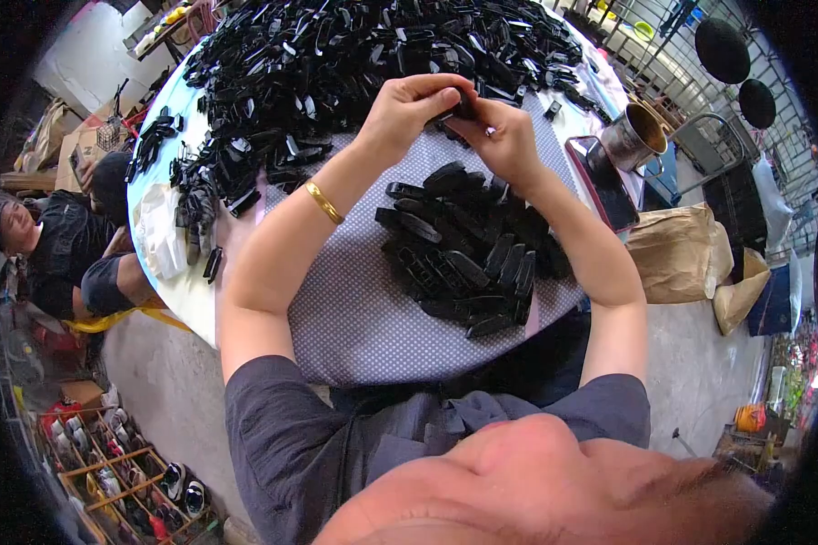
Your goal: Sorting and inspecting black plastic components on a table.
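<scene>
Above the far half of the round table, my left hand (407,113) and my right hand (503,136) meet at a small black plastic piece (464,106). Fingertips of both hands are closed on it; its exact kind is hard to make out, as the fingers cover part of it. Below my hands, a smaller heap of black, long, rounded plastic pieces (468,259) lies on the dotted grey cloth (354,291). Beyond them spreads a large heap of similar glossy black pieces (336,68), covering the far side of the table.
At the table's right edge lie a phone (606,186) and a metal pot (633,138). A brown paper bag (677,254) stands beyond that edge. White plastic (159,232) rests at the left edge, near another seated person (73,227). A shoe rack (123,472) stands lower left.
</scene>
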A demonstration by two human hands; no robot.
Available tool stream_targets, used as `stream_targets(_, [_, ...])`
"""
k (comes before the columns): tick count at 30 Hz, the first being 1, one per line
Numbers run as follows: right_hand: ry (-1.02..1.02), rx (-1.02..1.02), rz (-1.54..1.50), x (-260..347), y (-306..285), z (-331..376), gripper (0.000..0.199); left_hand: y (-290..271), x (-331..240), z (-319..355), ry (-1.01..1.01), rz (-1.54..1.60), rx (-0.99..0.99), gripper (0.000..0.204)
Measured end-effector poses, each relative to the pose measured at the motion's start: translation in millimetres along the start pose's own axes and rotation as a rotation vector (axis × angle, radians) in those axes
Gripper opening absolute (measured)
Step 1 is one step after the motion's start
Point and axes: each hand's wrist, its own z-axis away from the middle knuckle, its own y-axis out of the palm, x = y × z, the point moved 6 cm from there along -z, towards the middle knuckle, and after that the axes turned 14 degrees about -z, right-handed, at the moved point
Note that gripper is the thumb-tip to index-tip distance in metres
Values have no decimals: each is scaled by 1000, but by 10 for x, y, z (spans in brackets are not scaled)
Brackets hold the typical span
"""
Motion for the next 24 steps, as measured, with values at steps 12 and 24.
stream_targets(12, [-71, 157, 150, -357, -345, -145, 24, 348, 47, 76, -157, -694, 409, 24])
stream_targets(24, [-47, 20, 345, -298, -608, -166, 17, 221, 404, 30, 146, -1156, -25, 22])
